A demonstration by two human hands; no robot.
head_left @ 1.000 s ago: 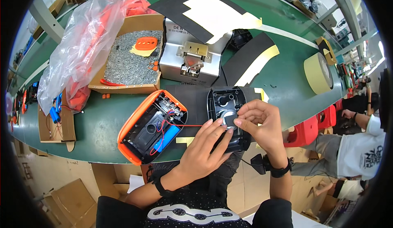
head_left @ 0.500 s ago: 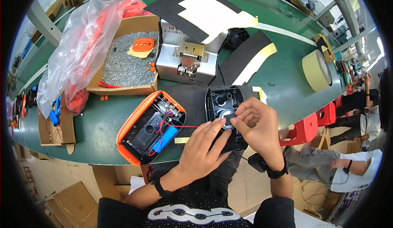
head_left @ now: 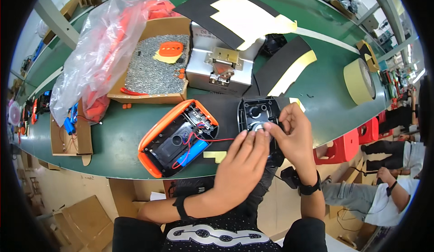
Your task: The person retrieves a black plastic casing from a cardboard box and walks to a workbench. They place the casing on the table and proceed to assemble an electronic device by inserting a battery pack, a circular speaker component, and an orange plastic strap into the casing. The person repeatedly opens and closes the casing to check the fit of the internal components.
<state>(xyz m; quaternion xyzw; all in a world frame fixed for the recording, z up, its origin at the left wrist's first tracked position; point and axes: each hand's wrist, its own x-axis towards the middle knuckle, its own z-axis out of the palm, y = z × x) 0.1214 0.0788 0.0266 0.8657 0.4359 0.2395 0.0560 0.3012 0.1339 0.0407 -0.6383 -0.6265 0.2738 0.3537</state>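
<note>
A black plastic housing half [head_left: 245, 112] with a post and a round silver-white disc [head_left: 257, 126] lies in front of me on the bench. My left hand [head_left: 242, 164] lies over its near part, fingers straight and side by side, tips at the disc. The thumb of my right hand [head_left: 294, 136] meets those fingertips at the disc's edge; its other fingers curl loosely, apart from the thumb. My fingers hide part of the disc. Left of them sits an orange-rimmed black housing [head_left: 151, 136] with a blue cylindrical battery [head_left: 193, 153]. A red wire [head_left: 219, 140] runs from it under my left fingers.
A cardboard box of screws [head_left: 153, 78] stands behind, beside a silver machine [head_left: 217, 78] and a plastic bag [head_left: 97, 48] of orange parts. A tape roll [head_left: 359, 81] stands at right; a small carton [head_left: 72, 139] sits at left. Red stools [head_left: 339, 147] and other people are beyond the edge.
My left fingers have come together and moved over the disc. The right thumb has drawn apart from its index finger. The whole view has shifted slightly.
</note>
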